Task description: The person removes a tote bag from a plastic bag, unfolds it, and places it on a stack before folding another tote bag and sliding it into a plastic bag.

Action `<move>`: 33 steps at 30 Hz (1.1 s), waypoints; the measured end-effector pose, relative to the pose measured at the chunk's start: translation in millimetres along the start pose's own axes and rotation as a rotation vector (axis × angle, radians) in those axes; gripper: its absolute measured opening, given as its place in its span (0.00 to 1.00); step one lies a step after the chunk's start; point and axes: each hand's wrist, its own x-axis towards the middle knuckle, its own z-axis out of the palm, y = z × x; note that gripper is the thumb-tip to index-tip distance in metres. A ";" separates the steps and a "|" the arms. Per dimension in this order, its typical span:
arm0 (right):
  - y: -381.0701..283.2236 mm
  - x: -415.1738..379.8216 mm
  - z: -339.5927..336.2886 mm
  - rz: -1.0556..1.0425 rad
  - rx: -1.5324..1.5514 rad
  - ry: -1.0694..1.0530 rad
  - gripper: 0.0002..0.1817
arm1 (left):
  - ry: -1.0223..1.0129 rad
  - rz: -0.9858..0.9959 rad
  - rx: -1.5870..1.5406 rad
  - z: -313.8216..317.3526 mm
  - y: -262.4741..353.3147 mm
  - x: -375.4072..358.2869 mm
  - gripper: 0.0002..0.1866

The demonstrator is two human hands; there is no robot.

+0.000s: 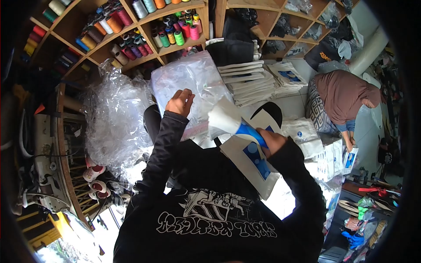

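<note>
My right hand [272, 141] is closed round a white cloth piece with a blue print [226, 117], bunched and tilted up toward the middle. Under it, another white cloth bag with a blue printed panel [254, 164] lies near my lap. My left hand [180, 103], its fingers curled together, is over a stack of clear plastic packaging [193, 79]. Whether those fingers pinch any plastic is too small to tell. Loose crumpled clear plastic [116, 114] lies to the left of the stack.
Folded white cloths [247, 83] stand in piles behind the plastic stack. Thread spools [180, 38] fill wooden shelves at the back. At right a person [346, 96] bends over printed bags [329, 158]. Shoes [98, 186] and a sewing machine [46, 177] are at left.
</note>
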 end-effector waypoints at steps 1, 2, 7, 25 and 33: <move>-0.1 12.2 -1.2 -0.013 0.006 -0.014 0.19 | 0.012 0.020 -0.011 -1.5 2.2 1.9 0.06; -3.0 26.8 -5.6 -0.024 0.004 -0.005 0.19 | 0.022 0.027 -0.004 -4.4 5.2 3.9 0.06; 8.6 86.9 -5.4 -0.068 -0.021 -0.365 0.18 | 0.013 0.005 -0.052 -22.0 18.7 11.1 0.06; 37.0 132.6 46.7 0.055 0.328 -0.231 0.22 | 0.075 0.095 0.096 -37.4 24.5 13.5 0.06; -30.0 126.2 39.4 0.213 0.007 -0.184 0.18 | 0.149 0.499 0.086 -33.9 43.6 20.9 0.07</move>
